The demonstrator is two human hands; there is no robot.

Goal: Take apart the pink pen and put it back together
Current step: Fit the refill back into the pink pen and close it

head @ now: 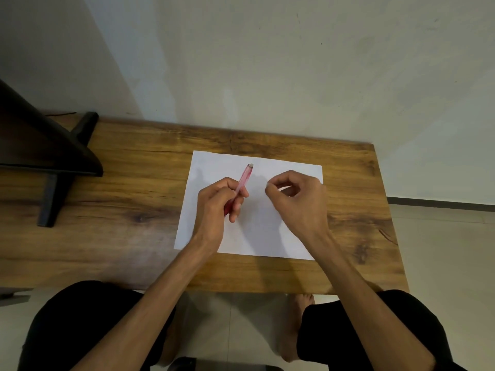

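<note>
My left hand grips the pink pen by its lower part, above the white sheet of paper. The pen's translucent barrel points up and away from me, with a small grey end at the top. My fingers hide its lower end. My right hand hovers just right of the pen, thumb and fingers curled together as if pinching something tiny. Whatever sits between those fingertips is too small to make out.
The paper lies on a wooden table against a pale wall. A dark stand with a black foot occupies the table's left part. My knees in black shorts and my bare feet show below the table's near edge.
</note>
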